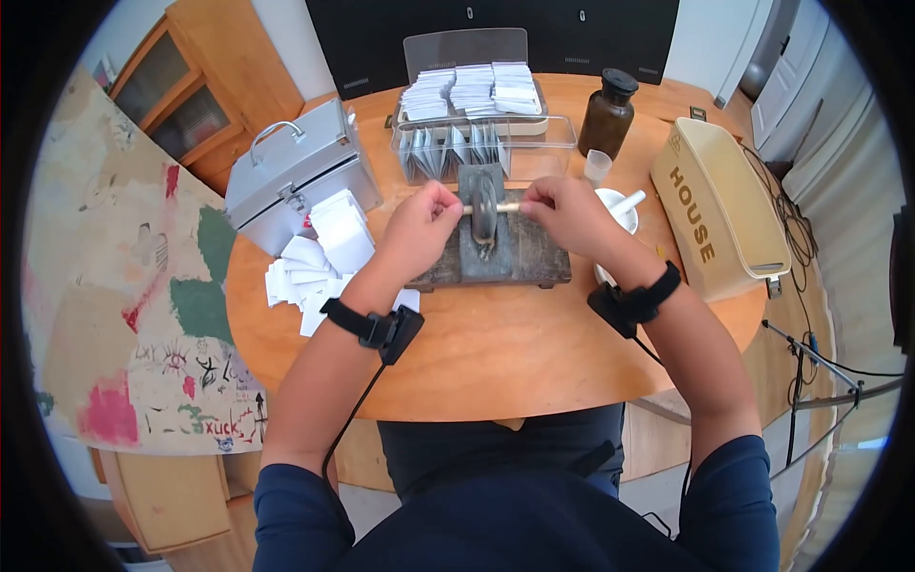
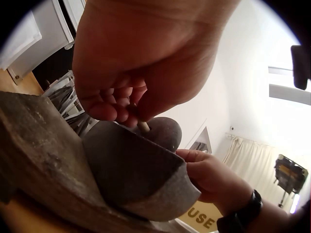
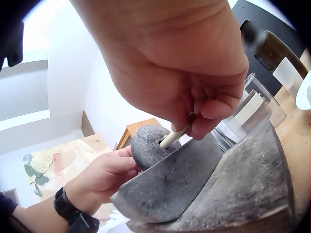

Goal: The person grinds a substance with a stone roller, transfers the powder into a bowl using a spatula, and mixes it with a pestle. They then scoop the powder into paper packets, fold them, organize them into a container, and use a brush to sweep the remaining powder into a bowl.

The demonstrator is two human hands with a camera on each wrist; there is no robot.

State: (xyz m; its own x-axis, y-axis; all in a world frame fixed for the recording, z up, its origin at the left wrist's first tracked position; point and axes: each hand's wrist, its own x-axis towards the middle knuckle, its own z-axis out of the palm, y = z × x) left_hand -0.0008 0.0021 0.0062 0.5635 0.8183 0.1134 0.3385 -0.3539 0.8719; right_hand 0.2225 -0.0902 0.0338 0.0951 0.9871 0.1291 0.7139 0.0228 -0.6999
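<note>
A grey stone wheel [image 1: 484, 205] stands upright in the trough of a dark stone base [image 1: 486, 259], with a pale rod [image 3: 174, 137] through its centre hole. The left hand [image 1: 422, 229] pinches the rod's left end between thumb and fingers. At the other end, the right hand [image 1: 569, 212] pinches the rod the same way, the remaining fingers curled. In the left wrist view the rod's short end [image 2: 144, 127] shows beside the wheel [image 2: 166, 133]. The trough walls hide the wheel's lower part in both wrist views.
White paper slips [image 1: 341, 234] lie left, before a metal case [image 1: 300, 172]. Clear boxes of packets [image 1: 472, 91] stand behind the base. A brown bottle [image 1: 607, 114], small cup [image 1: 597, 168], white mortar [image 1: 624, 215] and cream bin [image 1: 717, 205] are at the right.
</note>
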